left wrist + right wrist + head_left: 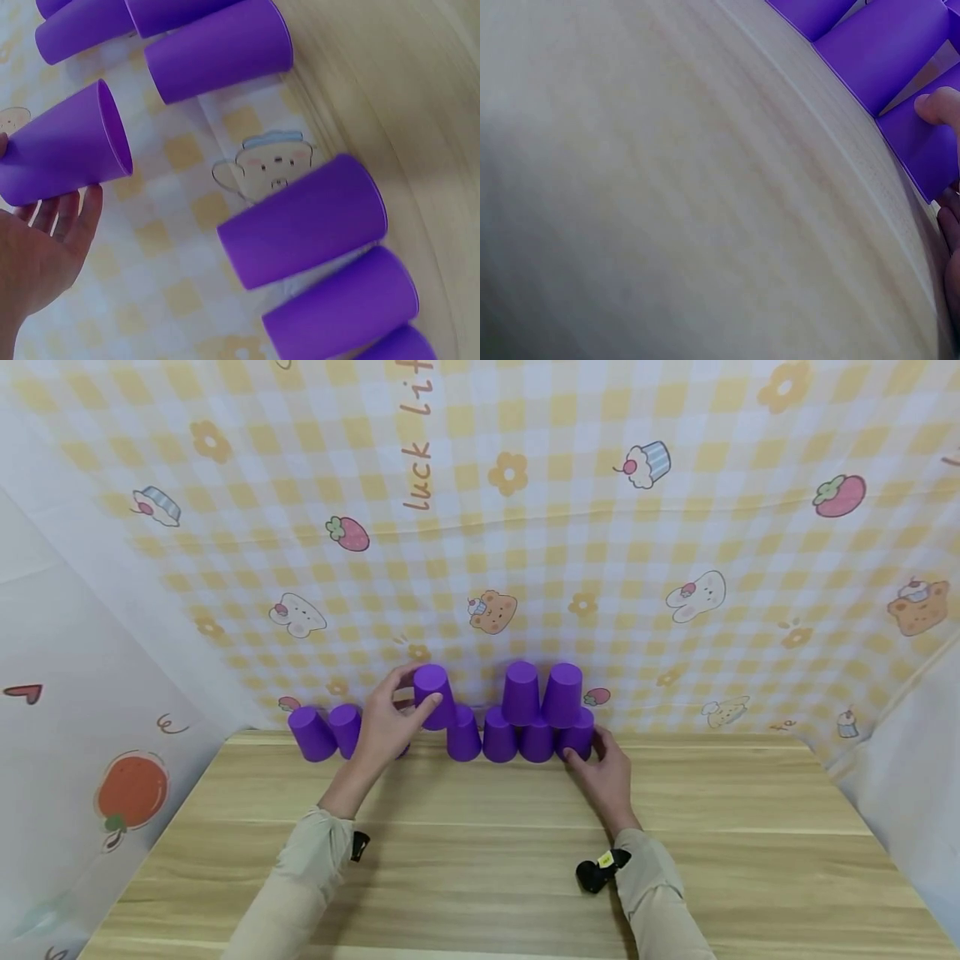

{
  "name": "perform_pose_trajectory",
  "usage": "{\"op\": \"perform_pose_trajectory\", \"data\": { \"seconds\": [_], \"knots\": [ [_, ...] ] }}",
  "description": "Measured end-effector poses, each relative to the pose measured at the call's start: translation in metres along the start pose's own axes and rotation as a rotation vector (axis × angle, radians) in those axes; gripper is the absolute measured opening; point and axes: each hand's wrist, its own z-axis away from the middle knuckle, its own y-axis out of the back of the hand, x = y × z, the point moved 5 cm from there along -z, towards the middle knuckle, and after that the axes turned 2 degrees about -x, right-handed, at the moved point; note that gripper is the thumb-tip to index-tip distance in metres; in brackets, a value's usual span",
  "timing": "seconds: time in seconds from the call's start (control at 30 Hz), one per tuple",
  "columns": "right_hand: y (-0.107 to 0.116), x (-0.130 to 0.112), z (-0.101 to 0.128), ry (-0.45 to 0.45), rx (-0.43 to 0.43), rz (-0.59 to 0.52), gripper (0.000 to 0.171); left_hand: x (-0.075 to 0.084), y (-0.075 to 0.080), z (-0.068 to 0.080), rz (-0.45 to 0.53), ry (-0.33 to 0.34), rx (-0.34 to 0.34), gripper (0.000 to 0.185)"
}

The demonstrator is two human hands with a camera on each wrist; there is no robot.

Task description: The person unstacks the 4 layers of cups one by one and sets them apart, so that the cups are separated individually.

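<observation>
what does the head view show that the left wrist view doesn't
Only the head view shows both hands at once: the left hand holding a raised purple cup, the right hand touching the end cup of the row, two cups stacked on top, and the whole wooden table.

Only the left wrist view shows the open mouth and rim of the held cup close up, with fingers under it.

Both show the purple cups, the checked yellow backdrop and the left hand.
</observation>
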Motion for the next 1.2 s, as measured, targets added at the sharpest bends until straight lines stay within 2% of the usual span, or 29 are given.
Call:
{"op": "perform_pose_trajectory", "data": {
  "seconds": [0.2,0.43,0.5,0.7,0.77,1.2],
  "knots": [
    [0.0,0.002,0.0,0.009,0.005,-0.008,0.059,0.001,0.012,0.006,-0.034,-0.028,-0.038,0.048],
    [0.001,0.001,0.001,0.012,0.0,-0.004,0.06,0.027,0.027,0.012,-0.066,-0.022,-0.019,0.044],
    [0.001,0.002,0.001,0.012,0.003,-0.001,0.06,0.024,0.03,0.013,-0.07,-0.017,-0.019,0.045],
    [0.0,0.003,0.001,0.013,0.004,0.008,0.06,-0.003,0.041,0.015,-0.093,0.007,-0.008,0.047],
    [0.0,0.003,0.001,0.012,0.002,0.009,0.06,-0.007,0.045,0.018,-0.099,0.011,0.004,0.047],
    [0.0,0.001,0.0,0.03,0.011,-0.004,0.057,-0.011,0.065,0.029,-0.142,0.009,0.016,0.047]
  ]
}}
